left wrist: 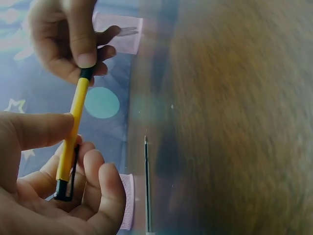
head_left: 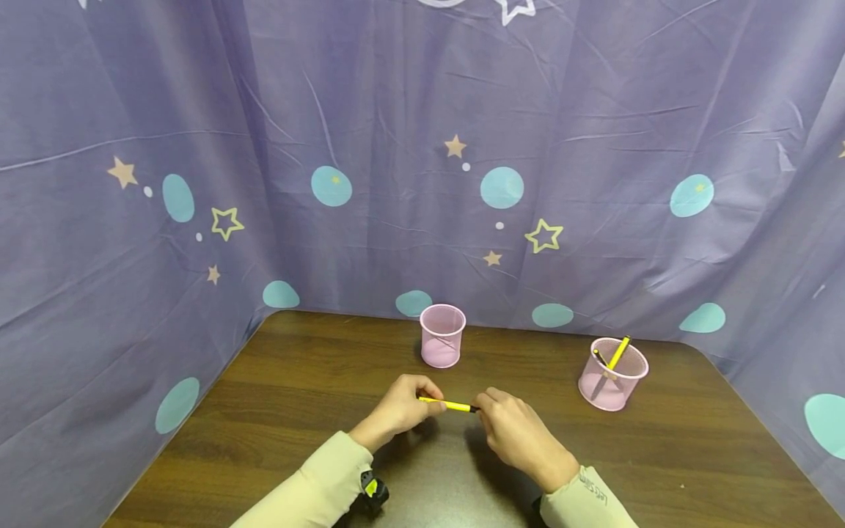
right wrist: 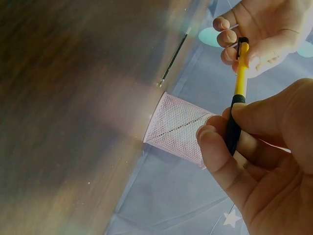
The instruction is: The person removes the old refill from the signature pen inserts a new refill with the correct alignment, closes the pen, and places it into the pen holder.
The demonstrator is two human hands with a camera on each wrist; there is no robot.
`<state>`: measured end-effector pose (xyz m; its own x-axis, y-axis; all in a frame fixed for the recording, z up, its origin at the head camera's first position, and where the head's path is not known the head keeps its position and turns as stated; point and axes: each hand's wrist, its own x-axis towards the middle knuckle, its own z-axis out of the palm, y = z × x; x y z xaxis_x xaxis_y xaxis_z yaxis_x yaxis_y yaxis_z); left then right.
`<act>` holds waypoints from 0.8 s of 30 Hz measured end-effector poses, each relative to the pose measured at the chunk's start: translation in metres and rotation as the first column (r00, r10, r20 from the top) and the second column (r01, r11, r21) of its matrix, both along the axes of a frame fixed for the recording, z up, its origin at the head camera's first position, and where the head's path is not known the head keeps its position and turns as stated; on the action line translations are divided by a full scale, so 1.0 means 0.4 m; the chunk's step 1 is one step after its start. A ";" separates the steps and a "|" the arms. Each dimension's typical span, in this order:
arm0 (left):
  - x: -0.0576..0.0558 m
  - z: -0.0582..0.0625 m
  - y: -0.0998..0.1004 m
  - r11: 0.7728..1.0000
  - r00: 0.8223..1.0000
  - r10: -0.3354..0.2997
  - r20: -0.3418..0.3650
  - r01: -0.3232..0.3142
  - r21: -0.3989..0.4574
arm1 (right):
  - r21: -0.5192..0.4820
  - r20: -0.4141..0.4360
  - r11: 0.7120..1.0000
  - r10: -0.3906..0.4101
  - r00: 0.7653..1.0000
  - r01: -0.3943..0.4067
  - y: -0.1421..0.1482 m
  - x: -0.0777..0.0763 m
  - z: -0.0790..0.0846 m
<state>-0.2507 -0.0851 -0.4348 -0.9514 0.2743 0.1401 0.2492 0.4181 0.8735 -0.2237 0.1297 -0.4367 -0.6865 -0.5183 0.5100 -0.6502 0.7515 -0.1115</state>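
Note:
Between both hands lies a yellow pen (head_left: 457,405) with a black grip at one end and a black clip at the other. The left hand (head_left: 405,407) pinches the yellow barrel (left wrist: 79,100), its thumb on top and the clip end over the curled fingers. At the black grip (right wrist: 234,128), the right hand (head_left: 518,429) pinches with thumb and fingers. A thin dark pen refill (left wrist: 147,183) rests on the table in both wrist views. Just beyond the hands stands a pink mesh cup (head_left: 441,345).
At the right stands a second pink mesh cup (head_left: 614,392) with yellow and black pens (head_left: 619,353) leaning inside it. The brown wooden table (head_left: 264,411) is enclosed by a purple curtain (head_left: 396,110) with stars and blue dots.

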 end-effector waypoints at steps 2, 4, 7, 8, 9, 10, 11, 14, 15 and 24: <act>-0.002 -0.003 -0.001 0.996 0.997 -0.015 0.079 0.008 0.093 | -0.001 -0.003 1.000 0.001 1.000 -0.001 0.000 -0.001 0.000; -0.004 -0.007 -0.002 0.986 0.989 -0.026 0.145 0.001 0.165 | -0.003 -0.007 1.000 0.001 1.000 -0.001 0.000 -0.001 -0.001; -0.005 -0.009 -0.002 0.975 0.981 -0.024 0.194 -0.020 0.222 | -0.005 -0.013 1.000 0.004 1.000 -0.004 0.001 -0.002 -0.001; -0.006 -0.009 -0.001 0.971 0.977 -0.019 0.211 -0.032 0.236 | -0.007 -0.014 1.000 0.003 1.000 -0.004 0.001 -0.002 -0.001; -0.006 -0.010 0.000 0.967 0.975 -0.015 0.223 -0.043 0.252 | -0.009 -0.017 1.000 0.003 1.000 -0.004 0.000 -0.002 -0.001; -0.006 -0.010 0.002 0.960 0.971 -0.012 0.239 -0.056 0.274 | -0.011 -0.019 1.000 0.003 1.000 -0.003 0.000 -0.002 -0.001; -0.006 -0.011 0.003 0.952 0.967 -0.011 0.255 -0.068 0.299 | -0.013 -0.022 1.000 0.002 1.000 -0.002 0.000 -0.002 0.000; -0.005 -0.012 0.009 0.921 0.956 -0.008 0.294 -0.108 0.373 | -0.016 -0.032 1.000 -0.004 0.999 0.003 0.000 -0.003 0.000; -0.004 -0.012 0.010 0.908 0.953 -0.009 0.302 -0.119 0.402 | -0.017 -0.035 1.000 -0.005 0.999 0.005 0.000 -0.003 0.001; 0.002 -0.019 0.027 0.749 0.932 -0.071 0.354 -0.185 0.636 | -0.037 -0.040 0.999 -0.018 0.999 0.016 -0.001 -0.003 0.003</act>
